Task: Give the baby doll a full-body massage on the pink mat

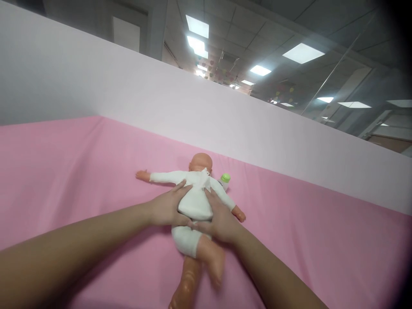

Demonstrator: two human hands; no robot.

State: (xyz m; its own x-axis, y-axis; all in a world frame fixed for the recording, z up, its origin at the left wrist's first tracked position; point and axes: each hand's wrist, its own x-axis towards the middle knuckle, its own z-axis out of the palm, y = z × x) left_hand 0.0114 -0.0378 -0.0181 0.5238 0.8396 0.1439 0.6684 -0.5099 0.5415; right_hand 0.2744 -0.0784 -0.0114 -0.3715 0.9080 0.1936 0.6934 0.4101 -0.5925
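A baby doll (195,201) in a white suit lies on its back on the pink sheet (80,171), head away from me, arms spread, bare legs toward me. My left hand (167,207) is wrapped round the doll's left flank, fingers on its chest. My right hand (219,219) clasps the other flank, thumb near the waist. Both hands grip the torso between them. A small white cloth tuft sits at the doll's neck.
A small bottle with a green cap (225,180) lies just beyond the doll's right shoulder. A pale partition wall (225,120) runs along the far edge of the pink surface. Ceiling lights show above it.
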